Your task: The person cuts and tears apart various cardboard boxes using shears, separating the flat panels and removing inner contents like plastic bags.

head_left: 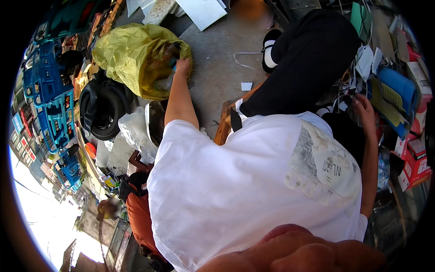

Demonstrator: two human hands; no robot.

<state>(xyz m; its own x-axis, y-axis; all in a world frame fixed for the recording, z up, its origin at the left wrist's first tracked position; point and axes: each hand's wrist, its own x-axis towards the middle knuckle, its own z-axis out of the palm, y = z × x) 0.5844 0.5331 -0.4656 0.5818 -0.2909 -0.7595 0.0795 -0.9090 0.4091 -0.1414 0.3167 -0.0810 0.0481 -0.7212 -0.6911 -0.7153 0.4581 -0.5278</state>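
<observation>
Concrete floor (213,50): grey ground just right of my left hand (183,66), reaching across to my black-trousered leg (308,59), well left of my right hand (365,111).
Blue crates (38,77): a run of them at the far left, well apart from my left hand.
Yellow bag (122,52): large, crumpled plastic, lying mostly to the left of my left hand, its open mouth right at my fingers; mixed bits show inside, too shadowed to name.
Black tyre (115,111): left of my left hand and nearer my body, just below the bag.
Clear plastic bag (136,133): nearer my body than the tyre, left of my left forearm.
Blue plastic piece (403,90): just right of my right hand, a yellowish sheet (386,102) against it.
Red box (414,167): right of my right hand and closer to me, at the edge of the clutter.
Left hand: at the rim of the bag's mouth, back of the hand showing; I cannot tell whether its fingers pinch the plastic or something within.
Right hand: lowered beside the scrap pile, fingers bent; whether they grip anything, I cannot tell.
White scrap (246,86): flat on the floor, between my hands, closer to the left one.
</observation>
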